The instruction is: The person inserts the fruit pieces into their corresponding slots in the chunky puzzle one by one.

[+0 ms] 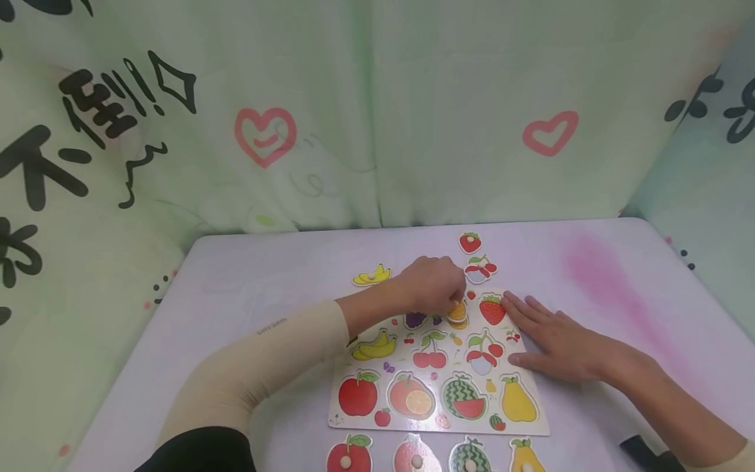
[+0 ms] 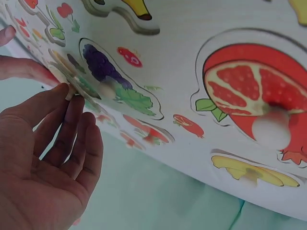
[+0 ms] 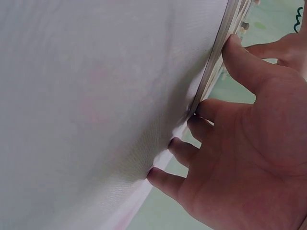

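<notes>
A fruit puzzle board (image 1: 337, 421) lies flat on the table, printed with fruit outlines. At its upper middle my left hand (image 1: 430, 285) pinches the small knob of an orange puzzle piece (image 1: 458, 314) between thumb and fingertips. In the left wrist view the pinched piece sits tilted close over the board, beside a grape piece (image 2: 103, 67) with its own knob. A pomegranate piece (image 2: 249, 88) with a knob is also on the board, mostly hidden under my left arm in the head view. My right hand (image 1: 563, 341) rests with spread fingers against the board's right edge.
Loose knobbed pieces lie around the board: banana (image 1: 372, 276), strawberry (image 1: 470, 242) and cherry (image 1: 480, 267) beyond it; apple (image 1: 341, 457), watermelon (image 1: 466, 455) and pear (image 1: 525, 455) among those in front. Behind the white-covered table (image 1: 253, 262) hangs a green curtain (image 1: 413, 118).
</notes>
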A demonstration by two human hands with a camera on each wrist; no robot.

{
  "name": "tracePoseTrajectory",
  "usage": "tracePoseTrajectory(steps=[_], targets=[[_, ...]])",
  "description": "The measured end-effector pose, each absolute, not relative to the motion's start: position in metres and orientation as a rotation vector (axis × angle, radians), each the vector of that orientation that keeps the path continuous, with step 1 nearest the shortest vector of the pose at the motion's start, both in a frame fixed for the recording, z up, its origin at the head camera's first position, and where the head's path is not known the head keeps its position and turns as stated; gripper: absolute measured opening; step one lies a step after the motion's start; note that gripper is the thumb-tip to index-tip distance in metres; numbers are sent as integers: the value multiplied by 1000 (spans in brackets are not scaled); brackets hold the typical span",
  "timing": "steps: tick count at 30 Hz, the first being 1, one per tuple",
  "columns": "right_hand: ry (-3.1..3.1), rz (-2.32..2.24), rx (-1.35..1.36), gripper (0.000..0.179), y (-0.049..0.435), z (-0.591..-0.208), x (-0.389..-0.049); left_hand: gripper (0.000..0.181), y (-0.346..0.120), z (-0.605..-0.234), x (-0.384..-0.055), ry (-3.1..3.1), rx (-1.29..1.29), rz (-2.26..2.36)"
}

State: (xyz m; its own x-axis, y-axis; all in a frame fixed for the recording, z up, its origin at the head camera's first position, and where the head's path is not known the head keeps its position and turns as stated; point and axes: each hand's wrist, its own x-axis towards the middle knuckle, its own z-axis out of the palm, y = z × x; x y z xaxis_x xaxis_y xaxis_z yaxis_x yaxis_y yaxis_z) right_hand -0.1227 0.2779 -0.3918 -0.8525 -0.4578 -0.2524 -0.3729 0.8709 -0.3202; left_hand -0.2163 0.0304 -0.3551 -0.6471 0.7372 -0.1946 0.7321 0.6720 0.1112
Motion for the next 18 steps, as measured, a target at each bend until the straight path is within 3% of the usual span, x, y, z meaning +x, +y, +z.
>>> tracePoseTrajectory(steps=[18], targets=[[2715,-392,-627,103,279,-393,-123,12,35,-359,-207,2652,1167,-6]])
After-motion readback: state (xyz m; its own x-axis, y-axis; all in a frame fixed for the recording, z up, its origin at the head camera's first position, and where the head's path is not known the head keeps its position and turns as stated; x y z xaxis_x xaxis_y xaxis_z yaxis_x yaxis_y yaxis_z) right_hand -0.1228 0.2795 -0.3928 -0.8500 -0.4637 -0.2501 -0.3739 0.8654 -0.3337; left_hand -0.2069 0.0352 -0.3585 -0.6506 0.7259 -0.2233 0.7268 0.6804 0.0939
